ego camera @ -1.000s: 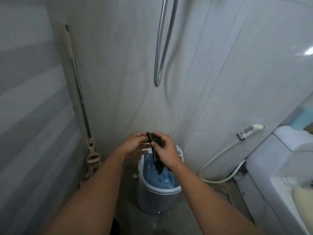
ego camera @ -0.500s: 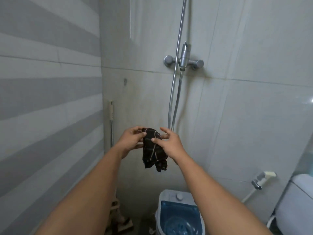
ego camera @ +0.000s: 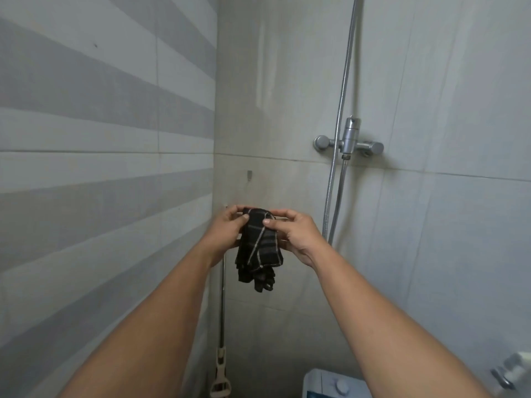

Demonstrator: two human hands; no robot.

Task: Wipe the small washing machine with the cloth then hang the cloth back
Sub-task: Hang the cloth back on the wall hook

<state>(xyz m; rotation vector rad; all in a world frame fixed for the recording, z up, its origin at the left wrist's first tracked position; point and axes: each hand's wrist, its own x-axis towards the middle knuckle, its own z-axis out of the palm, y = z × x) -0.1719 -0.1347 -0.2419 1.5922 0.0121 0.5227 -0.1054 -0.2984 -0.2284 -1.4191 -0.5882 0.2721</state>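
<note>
A dark checked cloth (ego camera: 258, 248) hangs bunched between both hands, held up in front of the tiled wall. My left hand (ego camera: 227, 228) pinches its upper left edge and my right hand (ego camera: 296, 234) pinches its upper right edge. A small metal hook (ego camera: 249, 174) sticks out of the wall a little above the cloth, with nothing on it. Only the white top and knob of the small washing machine (ego camera: 333, 384) show at the bottom edge, below my right forearm.
A chrome shower mixer (ego camera: 348, 144) with its hose (ego camera: 330, 196) is mounted on the wall to the right. A mop handle (ego camera: 221, 317) leans in the corner below my left hand. A bidet sprayer (ego camera: 511, 372) shows at the lower right. Striped tiles cover the left wall.
Both hands have lifted the cloth from just above the washing machine up toward the wall hook. The view has tilted upward, so the machine has dropped to the bottom edge.
</note>
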